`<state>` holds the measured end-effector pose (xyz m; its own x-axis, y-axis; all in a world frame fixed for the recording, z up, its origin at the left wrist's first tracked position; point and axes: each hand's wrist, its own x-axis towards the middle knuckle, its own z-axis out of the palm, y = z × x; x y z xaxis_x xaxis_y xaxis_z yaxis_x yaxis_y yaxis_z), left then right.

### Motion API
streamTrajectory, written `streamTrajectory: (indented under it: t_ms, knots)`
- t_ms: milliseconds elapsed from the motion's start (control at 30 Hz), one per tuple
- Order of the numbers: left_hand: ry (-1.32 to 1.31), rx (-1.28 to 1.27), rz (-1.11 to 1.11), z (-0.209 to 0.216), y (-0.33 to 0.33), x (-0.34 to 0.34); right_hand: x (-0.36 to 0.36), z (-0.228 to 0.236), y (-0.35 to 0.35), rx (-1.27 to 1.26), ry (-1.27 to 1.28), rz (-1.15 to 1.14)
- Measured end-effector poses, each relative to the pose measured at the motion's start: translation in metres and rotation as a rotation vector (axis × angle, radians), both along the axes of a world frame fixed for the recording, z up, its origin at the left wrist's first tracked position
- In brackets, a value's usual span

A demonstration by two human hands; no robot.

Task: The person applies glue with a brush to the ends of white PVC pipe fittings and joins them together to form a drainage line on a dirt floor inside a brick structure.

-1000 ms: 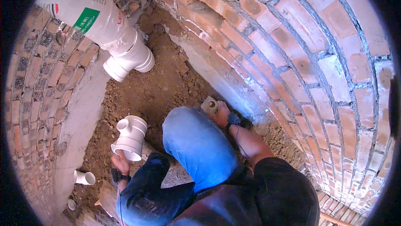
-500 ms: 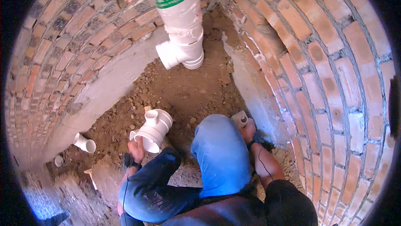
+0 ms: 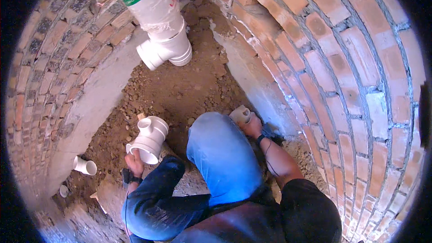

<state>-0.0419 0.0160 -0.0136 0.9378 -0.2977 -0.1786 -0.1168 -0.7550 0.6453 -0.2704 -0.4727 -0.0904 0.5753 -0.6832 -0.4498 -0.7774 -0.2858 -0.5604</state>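
At my left, a white plastic pipe fitting with a wide mouth and a small side branch (image 3: 151,139) lies tilted on the dirt. My left hand (image 3: 134,164) grips the rim of its wide mouth, fingers closed on the edge. Beyond my right knee, beside the wall's foot, my right hand (image 3: 251,125) is closed around a small off-white piece with a round opening (image 3: 240,114). Its exact kind is unclear, and my hand and knee hide part of it.
A thick white drainpipe with a tee fitting (image 3: 165,50) stands in the far corner. Brick walls (image 3: 342,58) rise on both sides above a rendered base. A small white pipe elbow (image 3: 85,165) lies at the left. Loose soil and clods (image 3: 173,90) cover the ground.
The view has swung right, so the scene sits farther left. My right hand has lifted and tilted the off-white piece slightly. My left hand stays on the fitting's rim.
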Motion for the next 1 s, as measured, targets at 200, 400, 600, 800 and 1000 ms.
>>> streamTrajectory:
  t_ms: [200, 400, 600, 800, 1000]
  knots:
    - [0.064, 0.043, 0.047, 0.01, -0.015, 0.0, -0.009, 0.008, 0.013, -0.022, -0.207, 0.25]
    - [0.042, 0.076, 0.058, 0.007, -0.009, 0.002, -0.004, -0.015, 0.037, 0.081, -0.09, 0.109]
    - [-0.066, 0.035, 0.034, 0.005, -0.015, -0.003, -0.036, -0.104, 0.045, -0.4, -0.244, -0.029]
    - [-0.032, -0.13, 0.099, 0.003, -0.014, -0.007, -0.023, -0.093, 0.013, -0.444, -0.322, -0.038]
    - [-0.046, -0.027, 0.069, 0.0, -0.016, -0.003, -0.013, -0.049, 0.007, -0.115, -0.089, -0.127]
